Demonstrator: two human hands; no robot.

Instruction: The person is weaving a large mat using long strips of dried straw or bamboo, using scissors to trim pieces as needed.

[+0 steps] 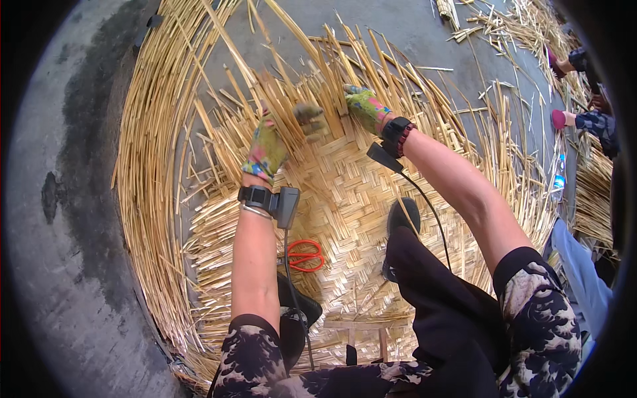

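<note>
A woven reed mat (358, 199) in a diagonal pattern spreads under me, with loose strip ends fanning out along its far edge. My left hand (267, 142), in a flowered work glove, is closed around several flat reed strips (282, 109) that stand up from the weave; its fingers are slightly blurred. Just to the right, my right hand (368, 109), gloved the same way, grips upright strips at the mat's far edge, its fingertips partly hidden among them. Red-handled scissors (306, 256) lie on the mat near my left forearm.
A long curved bundle of reeds (149, 166) lies along the left on the grey concrete floor (60, 252). My shoe (403, 215) rests on the mat. At the right are a plastic bottle (559, 176), scattered reeds and another person's hands (564, 120).
</note>
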